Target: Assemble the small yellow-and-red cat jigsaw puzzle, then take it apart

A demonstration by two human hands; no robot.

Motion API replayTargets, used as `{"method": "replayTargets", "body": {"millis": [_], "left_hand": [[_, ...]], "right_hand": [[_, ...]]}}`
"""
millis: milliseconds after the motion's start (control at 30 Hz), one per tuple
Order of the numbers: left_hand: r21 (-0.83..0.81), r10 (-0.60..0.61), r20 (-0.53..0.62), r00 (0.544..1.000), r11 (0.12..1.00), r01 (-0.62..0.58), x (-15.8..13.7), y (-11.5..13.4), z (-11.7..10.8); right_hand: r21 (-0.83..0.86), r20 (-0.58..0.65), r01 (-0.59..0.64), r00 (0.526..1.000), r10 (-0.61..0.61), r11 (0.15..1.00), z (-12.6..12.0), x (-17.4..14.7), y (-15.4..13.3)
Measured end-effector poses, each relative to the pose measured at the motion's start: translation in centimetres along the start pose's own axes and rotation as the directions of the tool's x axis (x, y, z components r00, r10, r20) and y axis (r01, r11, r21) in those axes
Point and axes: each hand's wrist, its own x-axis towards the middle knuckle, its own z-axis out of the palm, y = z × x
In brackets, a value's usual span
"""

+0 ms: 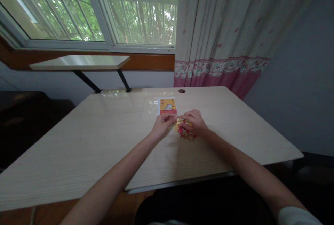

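So, likely piece-handling: pieces point(186, 135) on desk point(104, 141), card point(167, 106) at their 11 o'clock. Left hand point(162, 124) at 10, right hand point(196, 121) at 1, fingertips close; grip, can't tell. Next probably needs fine pinch.

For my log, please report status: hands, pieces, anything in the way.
Left hand and right hand: fingertips close together, grip unclear. Colourful pieces: heaped on table, partly covered by right hand. Picture card: just beyond hands.

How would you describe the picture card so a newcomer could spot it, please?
On the pale desk, look just beyond the left hand. The picture card lies flat there, orange above red with a white figure, one rectangle unlike the heap of small pieces.
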Motion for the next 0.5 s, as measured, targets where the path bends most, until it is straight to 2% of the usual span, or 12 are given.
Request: {"method": "replayTargets", "body": {"millis": [133, 267, 333, 433, 500], "left_hand": [[-0.011, 0.039, -0.006, 0.999, 0.999, -0.039, 0.1, -0.5, -0.1], [-0.01, 0.073, -0.011, 0.997, 0.997, -0.073, 0.3, -0.7, -0.2], [0.025, 0.09, -0.005, 0.996, 0.996, -0.09, 0.4, -0.7, -0.3], [0.234, 0.141, -0.007, 0.99, 0.963, -0.135, 0.3, -0.9, -0.9], [0.497, 0.196, 0.014, 0.98, 0.85, -0.177, 0.2, -1.0, -1.5]], "right_hand": [[-0.009, -0.026, 0.036, 0.999, -0.036, 0.999, 0.3, -0.1, 0.2], [-0.023, -0.007, 0.006, 1.0, -0.006, 1.0, 0.2, -0.1, 0.2], [-0.024, -0.053, -0.015, 0.998, 0.014, 1.0, -0.4, 0.0, 0.5], [-0.033, -0.173, -0.067, 0.983, 0.06, 0.997, -1.6, 0.2, 1.3], [-0.039, -0.218, -0.123, 0.97, 0.111, 0.992, -2.4, 0.3, 1.8]]}}
